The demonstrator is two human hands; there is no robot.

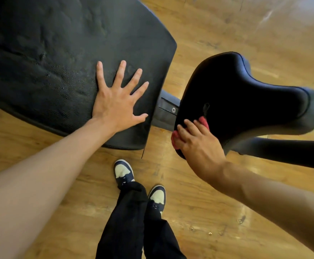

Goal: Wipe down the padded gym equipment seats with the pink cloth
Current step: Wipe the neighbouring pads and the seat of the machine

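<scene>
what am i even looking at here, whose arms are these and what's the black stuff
This is one picture from a camera worn on a person's head, looking down, so the arms and the shoes are their own. The black shapes are padded gym seats above a wooden floor. The left hand lies flat, fingers spread, on the large pad. The right hand presses a pink cloth against the near edge of the smaller saddle-shaped seat, apparently wiping it.

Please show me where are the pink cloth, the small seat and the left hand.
pink cloth point(204, 121), head view, the bit past the fingertips.
small seat point(245, 90), head view, middle of its top.
left hand point(115, 103), head view, its back.
</scene>
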